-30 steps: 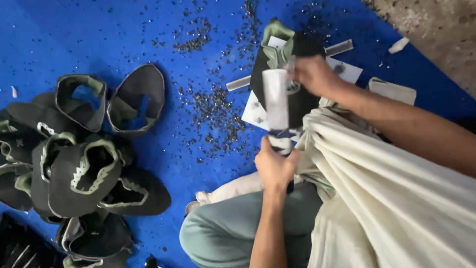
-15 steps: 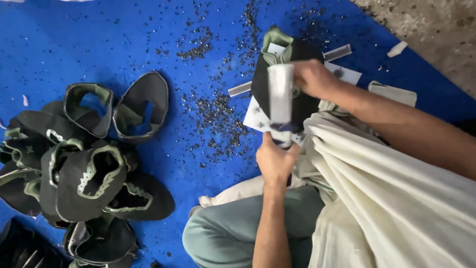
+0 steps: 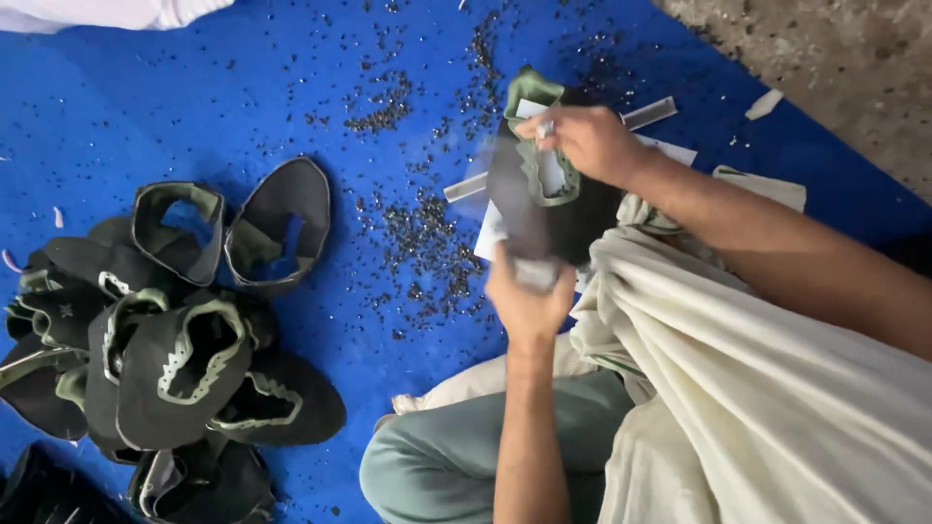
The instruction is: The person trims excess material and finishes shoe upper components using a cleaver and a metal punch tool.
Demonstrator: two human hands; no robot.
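We sit on a blue mat [image 3: 194,87] that fills most of the view, w/ bare grey ground [image 3: 835,68] past its far-right edge. A big cream cloth [image 3: 767,388] drapes over our lap, just right of the shoe upper. Well left of the upper lies a pile of dark shoe uppers [image 3: 165,359] w/ green trim, approx a dozen, stacked loosely. The shoe upper [image 3: 544,209] we hold is dark w/ green edging, raised above the mat betw. both hands. Our right hand [image 3: 587,144] grips its top edge, fingers clenched on the green collar. Our left hand [image 3: 529,296] pinches its lower edge, fingers closed, partly blurred. White paper pieces [image 3: 490,233] lie under the upper. Tiny dark punch scraps [image 3: 417,243] scatter just left of it.
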